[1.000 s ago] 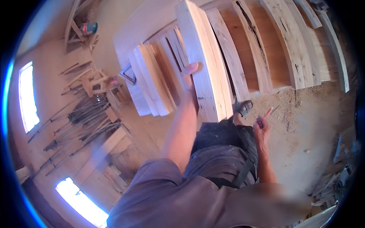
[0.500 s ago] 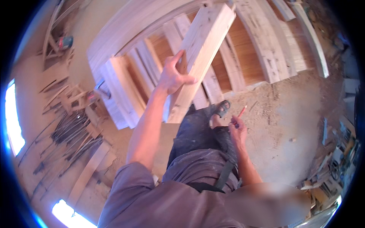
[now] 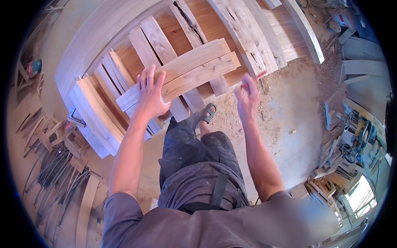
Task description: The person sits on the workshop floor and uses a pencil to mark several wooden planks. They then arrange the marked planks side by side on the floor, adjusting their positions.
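Two short pale boards lie side by side across the wooden slats in front of me, their right ends slightly uneven. My left hand rests on the boards near their left end, fingers spread and thumb by the near edge. To the right, my right hand is raised past the boards' right ends, its fingers closed and somewhat blurred. A red pencil sticks out of that hand, its tip toward the thick planks.
Beneath the boards, several spaced slats lie over a brown wooden surface. A metal handle or clamp sits at the left stack. Sawdust and chips cover the floor. Rods lie left; scrap wood and tools lie right.
The board my left hand held up on a slant now lies flat, showing two boards side by side. My left hand has spread over them. My right hand has risen with the pencil.
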`<action>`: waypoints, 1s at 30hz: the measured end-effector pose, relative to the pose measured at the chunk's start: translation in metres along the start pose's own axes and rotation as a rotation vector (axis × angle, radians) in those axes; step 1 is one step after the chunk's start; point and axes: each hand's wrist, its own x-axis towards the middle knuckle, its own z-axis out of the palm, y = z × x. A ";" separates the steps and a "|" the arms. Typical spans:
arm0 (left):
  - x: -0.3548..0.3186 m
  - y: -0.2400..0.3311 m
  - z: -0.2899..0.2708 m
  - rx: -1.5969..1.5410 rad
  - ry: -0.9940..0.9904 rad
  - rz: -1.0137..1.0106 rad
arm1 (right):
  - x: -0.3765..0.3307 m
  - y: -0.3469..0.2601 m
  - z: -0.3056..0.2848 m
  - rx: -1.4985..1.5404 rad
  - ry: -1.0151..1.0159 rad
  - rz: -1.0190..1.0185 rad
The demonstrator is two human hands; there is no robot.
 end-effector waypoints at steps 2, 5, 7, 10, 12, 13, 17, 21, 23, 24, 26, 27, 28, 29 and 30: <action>-0.009 -0.008 0.000 0.046 -0.035 -0.050 | 0.038 -0.033 0.007 0.025 -0.090 -0.012; -0.019 -0.016 0.000 -0.057 -0.014 -0.100 | 0.076 -0.032 0.032 0.156 -0.107 0.006; -0.033 -0.033 0.007 -0.159 0.108 -0.202 | 0.092 -0.030 0.044 0.206 -0.105 0.094; -0.064 -0.072 0.035 -0.267 0.423 -0.579 | 0.085 -0.040 0.062 0.222 -0.071 0.127; -0.079 -0.085 0.048 -0.344 0.622 -0.996 | 0.075 -0.030 0.066 0.119 -0.012 0.033; -0.081 -0.082 0.049 -0.617 0.701 -1.099 | 0.067 -0.031 0.067 0.215 0.022 0.068; -0.091 -0.042 0.045 -1.263 0.877 -1.214 | 0.034 -0.022 0.055 0.419 0.065 -0.019; -0.120 -0.038 0.061 -1.331 0.972 -1.108 | 0.015 -0.016 0.029 0.509 0.047 0.102; -0.132 -0.038 0.071 -1.344 0.978 -1.041 | 0.011 -0.017 0.026 0.553 0.063 0.157; -0.135 -0.037 0.077 -1.356 0.978 -1.002 | 0.010 -0.016 0.025 0.576 0.071 0.185; -0.143 -0.047 0.085 -1.318 1.001 -0.965 | 0.013 -0.006 0.028 0.570 0.051 0.145; -0.142 -0.047 0.093 -1.279 1.006 -0.969 | 0.017 0.001 0.025 0.568 0.043 0.102; -0.143 -0.048 0.094 -1.237 1.012 -0.972 | 0.019 0.008 0.025 0.583 0.036 0.063; -0.142 -0.045 0.087 -1.301 1.034 -0.990 | 0.019 0.009 0.026 0.633 0.044 0.101; -0.136 -0.037 0.079 -1.375 1.053 -1.005 | 0.016 0.005 0.026 0.677 0.055 0.136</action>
